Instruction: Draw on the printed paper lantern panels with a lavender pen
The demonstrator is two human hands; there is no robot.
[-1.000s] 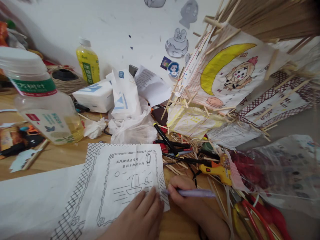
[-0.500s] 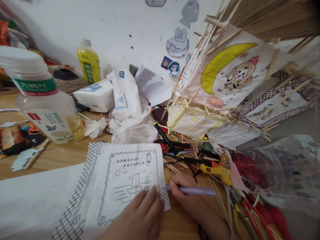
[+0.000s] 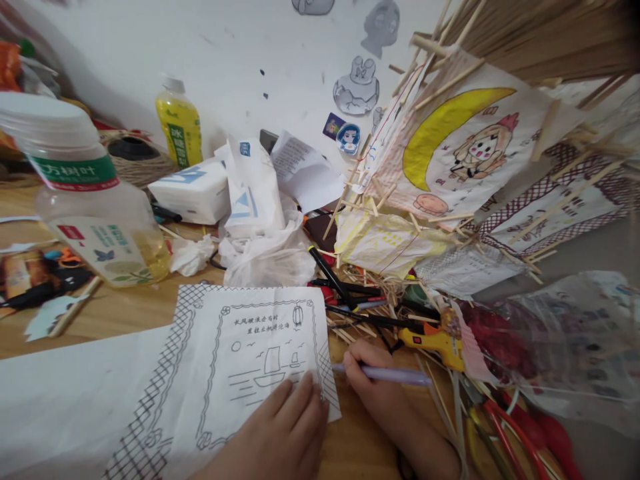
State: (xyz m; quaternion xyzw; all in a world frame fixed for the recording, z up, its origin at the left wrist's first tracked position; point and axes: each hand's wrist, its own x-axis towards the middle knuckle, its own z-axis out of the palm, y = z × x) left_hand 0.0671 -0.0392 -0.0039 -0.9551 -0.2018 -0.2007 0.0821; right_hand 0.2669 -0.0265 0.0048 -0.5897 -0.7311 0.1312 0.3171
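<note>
Here the left hand (image 3: 280, 437) lies flat, fingers spread, pressing the lower right part of the printed sheet (image 3: 250, 360) to the bench (image 3: 125, 310), while the right hand (image 3: 377, 387) pinches a pale purple pen (image 3: 385, 375), its tip at the sheet's right border. The sheet lies in front of the person, overlapping a larger white paper (image 3: 65, 400).

The thin paper looks likely to crease or slide if the flat hand eases off, and the pen could then stray across the lattice border. The right forearm sits just beside the loose sticks (image 3: 360, 327) and the yellow glue gun (image 3: 435, 341); a wide stroke might knock them. The stick-and-paper lantern (image 3: 450, 153) leans close above the pile and seems fragile.

Counted: two hands, one pen in use, one printed sheet, two bottles (large clear bottle (image 3: 85, 193), small yellow bottle (image 3: 179, 123)), one glue gun, several black markers (image 3: 330, 270), one tissue pack (image 3: 193, 190).
</note>
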